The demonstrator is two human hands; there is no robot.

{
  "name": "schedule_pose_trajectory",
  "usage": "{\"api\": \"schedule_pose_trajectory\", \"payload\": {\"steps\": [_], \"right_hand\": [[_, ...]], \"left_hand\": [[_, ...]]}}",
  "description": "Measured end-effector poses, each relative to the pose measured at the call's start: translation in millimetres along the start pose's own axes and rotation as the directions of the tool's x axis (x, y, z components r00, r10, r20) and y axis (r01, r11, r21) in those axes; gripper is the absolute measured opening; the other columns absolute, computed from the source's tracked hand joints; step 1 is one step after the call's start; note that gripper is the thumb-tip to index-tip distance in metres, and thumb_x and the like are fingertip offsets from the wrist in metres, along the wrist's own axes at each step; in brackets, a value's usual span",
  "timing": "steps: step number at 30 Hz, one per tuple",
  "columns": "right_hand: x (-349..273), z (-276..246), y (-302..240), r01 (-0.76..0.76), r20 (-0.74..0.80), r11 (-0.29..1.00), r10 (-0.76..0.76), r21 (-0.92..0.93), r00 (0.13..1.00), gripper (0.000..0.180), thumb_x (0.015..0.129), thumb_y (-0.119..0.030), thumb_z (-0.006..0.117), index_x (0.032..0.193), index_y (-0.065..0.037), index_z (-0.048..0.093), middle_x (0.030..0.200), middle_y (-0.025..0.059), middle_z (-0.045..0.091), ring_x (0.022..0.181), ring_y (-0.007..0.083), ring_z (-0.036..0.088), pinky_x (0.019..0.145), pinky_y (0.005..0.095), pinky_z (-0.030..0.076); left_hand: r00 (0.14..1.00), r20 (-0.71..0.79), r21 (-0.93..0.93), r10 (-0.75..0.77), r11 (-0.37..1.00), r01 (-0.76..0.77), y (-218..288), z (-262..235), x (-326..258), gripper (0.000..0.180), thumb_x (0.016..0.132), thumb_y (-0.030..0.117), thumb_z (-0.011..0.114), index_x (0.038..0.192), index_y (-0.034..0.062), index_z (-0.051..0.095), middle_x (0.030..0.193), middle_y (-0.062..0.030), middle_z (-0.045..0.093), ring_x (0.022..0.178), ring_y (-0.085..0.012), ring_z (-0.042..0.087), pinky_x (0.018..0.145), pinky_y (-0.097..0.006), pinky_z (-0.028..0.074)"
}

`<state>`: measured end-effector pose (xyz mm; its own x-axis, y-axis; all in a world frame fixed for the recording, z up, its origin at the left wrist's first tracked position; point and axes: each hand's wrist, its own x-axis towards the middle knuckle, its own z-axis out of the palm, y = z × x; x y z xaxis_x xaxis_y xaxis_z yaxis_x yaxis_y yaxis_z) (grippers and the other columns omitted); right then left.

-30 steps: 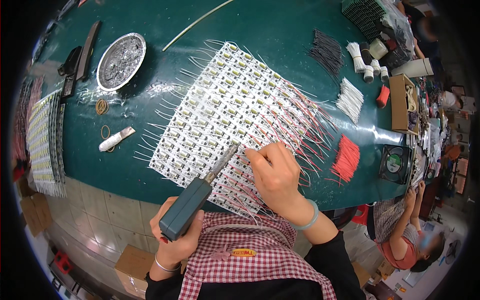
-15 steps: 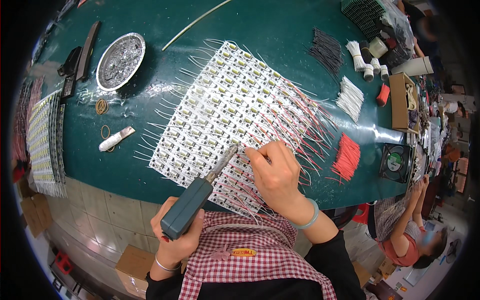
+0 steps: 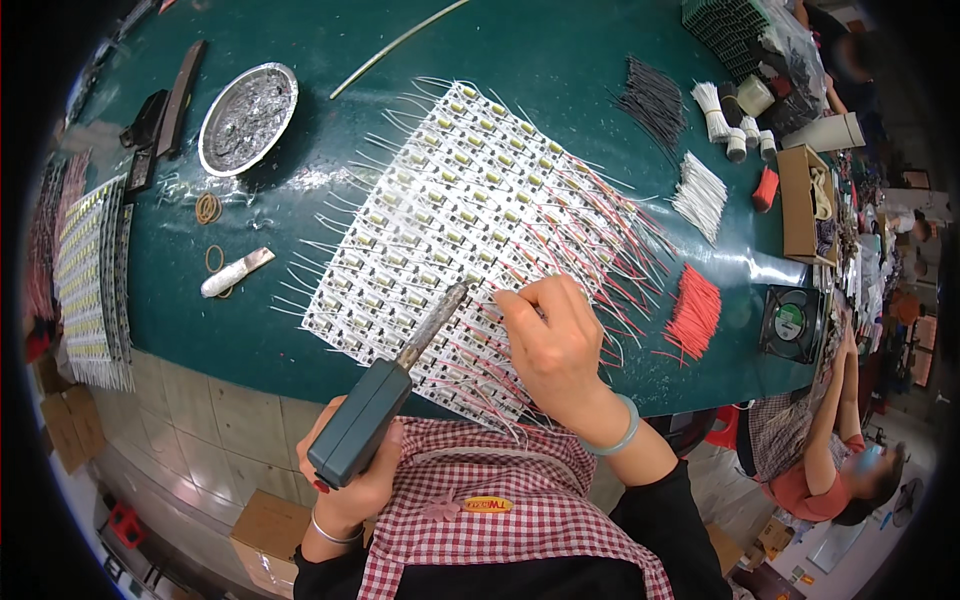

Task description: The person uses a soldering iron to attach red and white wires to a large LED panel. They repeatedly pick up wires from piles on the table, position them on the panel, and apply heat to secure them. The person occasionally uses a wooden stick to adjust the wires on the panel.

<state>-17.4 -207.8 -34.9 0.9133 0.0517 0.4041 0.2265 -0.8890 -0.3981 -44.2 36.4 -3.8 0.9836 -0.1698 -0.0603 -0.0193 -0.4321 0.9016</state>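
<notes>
On the green table lies a panel of white circuit boards (image 3: 440,200), with rows of small yellowish parts, white wires along its left side and red and white wires along its right. My left hand (image 3: 372,482) is wrapped round the dark green handle of a soldering iron (image 3: 362,420). The iron's metal shaft slants over the panel, its tip close to the boards' surface. Just right of the tip, my right hand (image 3: 552,345) is closed in a pinch over the panel, seemingly on a thin wire; the fingers partly hide it.
A round metal dish (image 3: 248,120) with grey scraps stands at the left, near rubber bands (image 3: 208,208) and a whitish wrapped stick (image 3: 238,272). Black wires (image 3: 652,105), white wires (image 3: 700,197) and red wires (image 3: 692,313) lie in bundles at right, beside a fan (image 3: 790,322). Another person sits farther right.
The soldering iron has drawn back slightly to the lower left in my left hand. My right hand has barely moved and keeps its pinch. The other person's arms have shifted.
</notes>
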Motion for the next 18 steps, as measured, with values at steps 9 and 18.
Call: {"api": "schedule_pose_trajectory", "payload": {"steps": [9, 18], "right_hand": [[-8, 0, -8, 0.021, 0.022, 1.000, -0.022, 0.016, 1.000, 0.021, 0.070, -0.002, 0.065, 0.091, -0.002, 0.065, 0.081, 0.0054, 0.055, 0.076, 0.0231, 0.055, 0.064, 0.0346, 0.043], [-9, -1, -13, 0.014, 0.055, 1.000, -0.016, 0.021, 0.998, 0.019, 0.072, -0.002, 0.066, 0.091, -0.002, 0.065, 0.083, 0.0059, 0.054, 0.076, 0.0231, 0.055, 0.064, 0.0345, 0.044]], "left_hand": [[1.000, 0.022, -0.014, -0.011, 1.000, 0.012, -5, -4, -8, 0.024, 0.074, -0.006, 0.075, 0.098, -0.0073, 0.069, 0.094, -0.0173, 0.070, 0.079, -0.0251, 0.069, 0.068, -0.031, 0.054], [0.998, 0.055, 0.015, 0.020, 1.000, -0.021, -5, -8, -10, 0.023, 0.073, -0.007, 0.074, 0.096, -0.0064, 0.069, 0.093, -0.0162, 0.069, 0.076, -0.0247, 0.068, 0.066, -0.031, 0.054]]}}
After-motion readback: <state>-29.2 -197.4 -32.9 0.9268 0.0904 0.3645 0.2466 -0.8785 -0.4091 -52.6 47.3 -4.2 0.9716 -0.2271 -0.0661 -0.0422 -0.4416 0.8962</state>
